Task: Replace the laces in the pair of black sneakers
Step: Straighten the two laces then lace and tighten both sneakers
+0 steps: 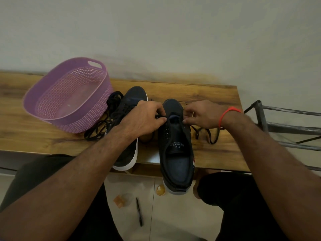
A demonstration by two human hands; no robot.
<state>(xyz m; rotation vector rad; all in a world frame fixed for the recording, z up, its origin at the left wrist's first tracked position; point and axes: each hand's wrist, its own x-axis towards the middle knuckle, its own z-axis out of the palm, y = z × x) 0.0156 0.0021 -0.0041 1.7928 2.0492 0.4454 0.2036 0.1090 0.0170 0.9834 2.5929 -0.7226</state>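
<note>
On the wooden bench [208,94], two black sneakers stand side by side with toes pointing away from the person. The right sneaker [175,145] lies between the two hands, its heel hanging past the near edge of the bench, its eyelets bare along most of the opening and its tongue showing printed lettering. The left hand [145,117] rests at the left rim of that opening, and its fingers [160,111] are curled and pinch a black lace [159,117] at the front eyelets. The right hand [203,114], with an orange band [229,112] at the wrist, sits at the right rim; its fingers [188,113] are curled together and appear to pinch the lace there, though the grip itself is too small to make out clearly. A loose run of black lace [211,136] trails on the bench just beyond the heel of the right hand.

Behind the left hand's fingers stands the left sneaker [132,100], partly hidden by the forearm, with laces crossing its front. A tangle of spare black laces [102,126] lies just beside it, touching the wall of a purple perforated basket [52,94] that sits tilted farther left. To the right of the bench stands a metal rack [286,129]. Below the hands, on the floor, lie a black pen [139,212], a small brown block [118,200] and a round yellowish lid [160,189].
</note>
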